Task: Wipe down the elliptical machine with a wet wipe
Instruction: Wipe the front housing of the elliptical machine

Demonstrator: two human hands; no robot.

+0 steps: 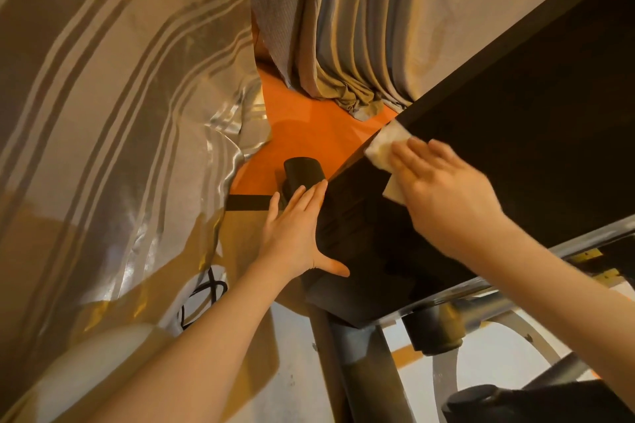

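Note:
The elliptical machine's large black housing (515, 154) fills the right of the head view, slanting up to the top right, with grey metal frame tubes (481, 312) below it. My right hand (443, 192) lies flat, fingers straight, pressing a white wet wipe (385, 144) against the housing near its front corner. The wipe shows beyond my fingertips and beside my palm. My left hand (295, 230) rests open against the housing's left face, fingers straight and thumb spread. A black cylindrical foot (304, 173) of the machine sticks out just beyond my left fingertips.
Striped shiny curtains (120, 96) hang close on the left, and grey pleated curtains (343, 27) bunch on the orange floor (309, 134) ahead. A black cable (202, 295) lies on the floor at the curtain's foot. A black wheel or pedal part (477, 402) sits bottom right.

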